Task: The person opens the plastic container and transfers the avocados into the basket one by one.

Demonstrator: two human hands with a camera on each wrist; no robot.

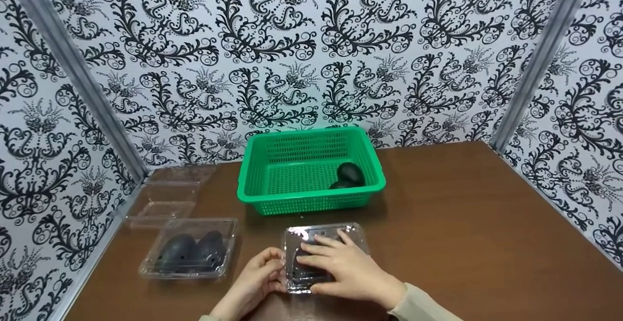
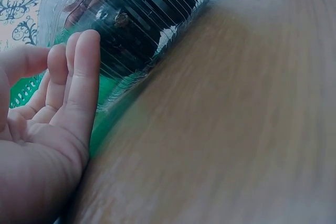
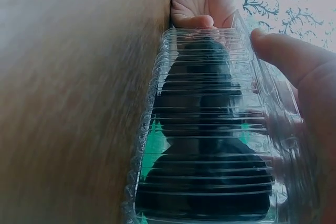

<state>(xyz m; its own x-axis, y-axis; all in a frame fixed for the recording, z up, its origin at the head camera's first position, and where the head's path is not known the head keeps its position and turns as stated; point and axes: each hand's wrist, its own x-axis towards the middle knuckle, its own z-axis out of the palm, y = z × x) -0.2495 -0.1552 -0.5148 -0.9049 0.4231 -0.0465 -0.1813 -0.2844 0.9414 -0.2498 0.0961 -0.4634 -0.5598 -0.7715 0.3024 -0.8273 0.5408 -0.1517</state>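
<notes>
A clear plastic clamshell box (image 1: 292,287) with dark avocados (image 3: 205,177) inside lies on the table at the near middle, its lid down over them. My right hand (image 1: 343,265) rests on the lid with fingers spread. At the box's left side is my left hand (image 1: 265,272); its fingertips are right at the wall, and several of its fingers (image 2: 81,87) stand fairly straight in the left wrist view. In the right wrist view the ribbed wall shows the avocados lying one behind another, with the left hand (image 3: 205,3) at the far end.
Behind the box stands a green plastic basket (image 1: 311,199) with two dark avocados (image 1: 350,172) in its right corner. To the left sits another clear box (image 1: 226,228) holding two avocados (image 1: 192,253). An open, unfilled clear box (image 1: 165,204) lies farther back on the brown table (image 1: 462,223).
</notes>
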